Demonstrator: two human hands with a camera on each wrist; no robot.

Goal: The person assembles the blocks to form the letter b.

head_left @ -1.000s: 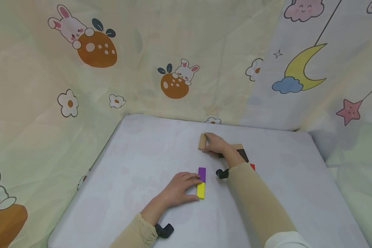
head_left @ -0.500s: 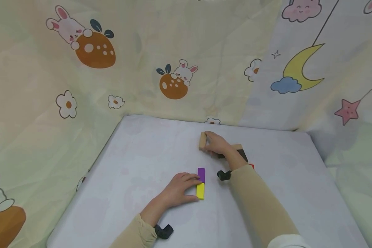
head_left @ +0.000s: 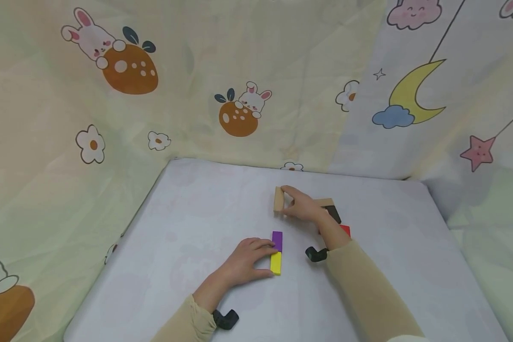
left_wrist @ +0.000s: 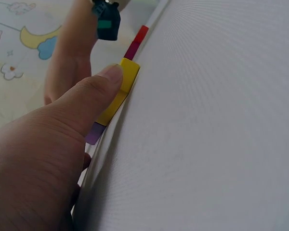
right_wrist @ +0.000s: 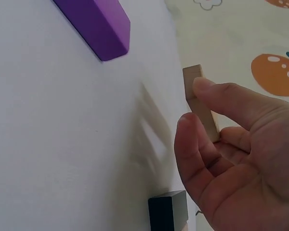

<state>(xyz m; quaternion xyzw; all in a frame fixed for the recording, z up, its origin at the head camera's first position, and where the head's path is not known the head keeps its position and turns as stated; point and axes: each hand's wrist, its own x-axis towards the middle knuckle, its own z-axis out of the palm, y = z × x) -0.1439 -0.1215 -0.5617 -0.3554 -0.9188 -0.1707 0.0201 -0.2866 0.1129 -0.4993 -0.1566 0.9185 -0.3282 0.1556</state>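
Observation:
A yellow block and a purple block lie end to end on the white tabletop. My left hand holds the yellow block, its thumb at the near end and a fingertip near the seam with the purple one. In the left wrist view the thumb presses against the yellow block. Farther back, my right hand pinches a plain wooden block between thumb and fingers. In the right wrist view this wooden block appears above the surface, its shadow beside it; the fingers hide part of it.
Right of my right hand lie a black block, another plain wooden block and a red block, partly covered by the forearm. Printed cloth walls enclose the back and sides of the tabletop.
My right hand and the wooden block have come slightly nearer, with the wrist shifting right and uncovering more of the red block. The left hand keeps its place at the yellow block.

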